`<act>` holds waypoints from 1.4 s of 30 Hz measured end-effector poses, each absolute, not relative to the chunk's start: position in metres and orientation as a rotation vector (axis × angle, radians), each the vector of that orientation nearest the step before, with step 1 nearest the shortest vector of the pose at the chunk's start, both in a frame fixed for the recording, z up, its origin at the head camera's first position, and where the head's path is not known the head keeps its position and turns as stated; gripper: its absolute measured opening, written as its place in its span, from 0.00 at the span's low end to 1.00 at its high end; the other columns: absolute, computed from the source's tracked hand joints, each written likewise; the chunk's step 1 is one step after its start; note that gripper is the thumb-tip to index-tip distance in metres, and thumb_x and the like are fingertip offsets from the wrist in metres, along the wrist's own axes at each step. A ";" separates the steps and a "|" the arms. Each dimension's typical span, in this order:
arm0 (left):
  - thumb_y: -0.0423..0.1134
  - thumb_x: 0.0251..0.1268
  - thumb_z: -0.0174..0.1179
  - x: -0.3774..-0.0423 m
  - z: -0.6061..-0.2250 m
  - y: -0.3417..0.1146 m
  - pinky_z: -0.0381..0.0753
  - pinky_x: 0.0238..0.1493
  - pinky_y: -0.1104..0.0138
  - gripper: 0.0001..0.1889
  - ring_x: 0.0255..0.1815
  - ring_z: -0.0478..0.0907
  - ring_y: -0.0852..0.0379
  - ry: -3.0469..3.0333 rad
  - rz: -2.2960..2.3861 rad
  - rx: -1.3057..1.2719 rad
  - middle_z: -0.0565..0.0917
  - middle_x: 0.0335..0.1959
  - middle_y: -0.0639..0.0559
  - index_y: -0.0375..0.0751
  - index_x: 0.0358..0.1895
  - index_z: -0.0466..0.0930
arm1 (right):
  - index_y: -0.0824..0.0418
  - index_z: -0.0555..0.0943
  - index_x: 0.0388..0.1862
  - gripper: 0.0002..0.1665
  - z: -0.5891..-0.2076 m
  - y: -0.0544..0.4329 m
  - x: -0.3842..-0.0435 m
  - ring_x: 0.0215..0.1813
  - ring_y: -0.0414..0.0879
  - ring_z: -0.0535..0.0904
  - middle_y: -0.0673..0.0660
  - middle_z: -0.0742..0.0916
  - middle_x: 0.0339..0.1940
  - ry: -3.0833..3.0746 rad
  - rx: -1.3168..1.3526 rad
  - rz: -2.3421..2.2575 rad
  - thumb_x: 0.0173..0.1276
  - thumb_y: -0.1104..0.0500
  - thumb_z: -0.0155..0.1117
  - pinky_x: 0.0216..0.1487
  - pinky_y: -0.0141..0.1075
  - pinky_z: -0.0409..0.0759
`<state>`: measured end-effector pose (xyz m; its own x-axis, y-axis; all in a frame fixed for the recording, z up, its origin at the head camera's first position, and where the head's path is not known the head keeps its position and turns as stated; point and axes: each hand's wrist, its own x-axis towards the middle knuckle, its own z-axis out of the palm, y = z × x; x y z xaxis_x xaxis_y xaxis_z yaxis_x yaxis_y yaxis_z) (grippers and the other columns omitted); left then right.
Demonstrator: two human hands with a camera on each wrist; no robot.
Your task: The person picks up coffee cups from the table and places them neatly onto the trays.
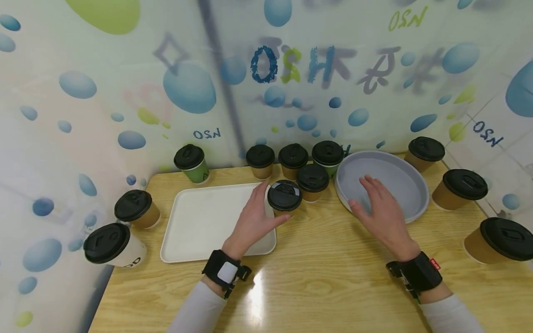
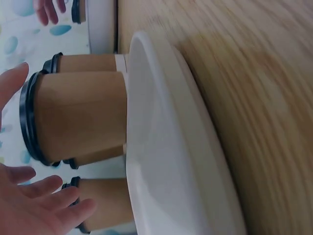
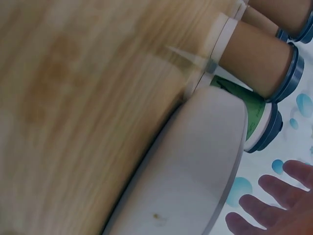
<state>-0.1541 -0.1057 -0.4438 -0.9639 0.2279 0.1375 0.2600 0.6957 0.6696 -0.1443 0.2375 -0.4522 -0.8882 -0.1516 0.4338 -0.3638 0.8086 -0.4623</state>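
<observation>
My left hand [image 1: 255, 221] is held over the right part of a white rectangular tray [image 1: 200, 226], fingers spread and thumb apart. Between its thumb and fingers, a brown paper cup with a black lid [image 1: 285, 196] stands by the tray's right edge; the left wrist view shows this cup [image 2: 80, 115] upright behind the rim, with a gap to the fingers. My right hand [image 1: 385, 217] hovers over the near left side of a round grey tray [image 1: 399, 185]. Its fingers are straight and hold nothing. In the right wrist view, the fingers [image 3: 274, 193] are above the tray's wall [image 3: 190, 161].
Behind the near cup stand another brown cup [image 1: 312, 182], two more brown ones and a green cup [image 1: 329, 155]. Another green cup [image 1: 191, 163] is behind the white tray. A brown cup [image 1: 139, 208] and white cup [image 1: 120, 245] stand left; several brown cups [image 1: 458, 187] line the right.
</observation>
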 end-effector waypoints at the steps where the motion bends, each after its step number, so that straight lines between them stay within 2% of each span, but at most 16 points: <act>1: 0.60 0.56 0.76 -0.156 -0.444 -0.104 0.67 0.73 0.47 0.59 0.79 0.60 0.42 -2.847 -1.146 -0.410 0.58 0.81 0.41 0.40 0.84 0.49 | 0.67 0.69 0.76 0.40 -0.453 0.236 -0.144 0.76 0.70 0.64 0.69 0.71 0.76 -2.615 0.393 0.778 0.75 0.45 0.64 0.69 0.67 0.64; 11: 0.48 0.52 0.81 -0.169 -0.448 -0.087 0.72 0.68 0.46 0.58 0.72 0.69 0.40 -2.803 -1.279 -0.433 0.67 0.73 0.38 0.37 0.82 0.52 | 0.66 0.69 0.77 0.40 -0.455 0.226 -0.142 0.76 0.69 0.64 0.69 0.71 0.76 -2.607 0.437 0.807 0.74 0.47 0.66 0.67 0.68 0.65; 16: 0.46 0.53 0.81 -0.171 -0.450 -0.085 0.73 0.67 0.46 0.55 0.69 0.71 0.40 -2.769 -1.296 -0.427 0.70 0.69 0.37 0.33 0.79 0.56 | 0.66 0.69 0.76 0.40 -0.454 0.226 -0.141 0.75 0.69 0.65 0.69 0.71 0.76 -2.607 0.428 0.799 0.74 0.47 0.66 0.67 0.68 0.65; 25: 0.50 0.52 0.79 -0.172 -0.428 -0.106 0.71 0.67 0.45 0.50 0.69 0.71 0.43 -2.601 -1.443 -0.326 0.71 0.69 0.41 0.39 0.76 0.62 | 0.68 0.70 0.75 0.39 -0.451 0.231 -0.141 0.73 0.70 0.67 0.69 0.72 0.75 -2.585 0.428 0.802 0.74 0.47 0.66 0.65 0.68 0.66; 28: 0.50 0.53 0.78 -0.178 -0.424 -0.117 0.71 0.68 0.45 0.50 0.69 0.70 0.42 -2.573 -1.424 -0.284 0.70 0.69 0.40 0.36 0.76 0.61 | 0.67 0.70 0.75 0.38 -0.450 0.231 -0.141 0.72 0.70 0.68 0.69 0.72 0.75 -2.585 0.433 0.798 0.74 0.48 0.66 0.65 0.68 0.66; 32: 0.46 0.53 0.78 -0.189 -0.429 -0.129 0.69 0.69 0.46 0.50 0.70 0.69 0.41 -2.595 -1.384 -0.243 0.69 0.70 0.37 0.32 0.76 0.60 | 0.67 0.71 0.74 0.37 -0.448 0.227 -0.141 0.72 0.69 0.68 0.68 0.73 0.74 -2.597 0.452 0.801 0.73 0.50 0.67 0.65 0.66 0.67; 42: 0.42 0.53 0.79 -0.198 -0.445 -0.141 0.66 0.71 0.44 0.52 0.73 0.65 0.39 -2.651 -1.386 -0.181 0.66 0.73 0.35 0.35 0.78 0.57 | 0.66 0.73 0.73 0.36 -0.446 0.216 -0.139 0.72 0.66 0.69 0.67 0.74 0.73 -2.617 0.477 0.809 0.71 0.52 0.68 0.66 0.64 0.68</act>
<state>-0.1977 -0.1412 -0.4451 -0.9823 0.0398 0.1829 0.1729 0.5675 0.8050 -0.1390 0.2155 -0.4459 -0.8785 -0.2098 0.4292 -0.4155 0.7791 -0.4695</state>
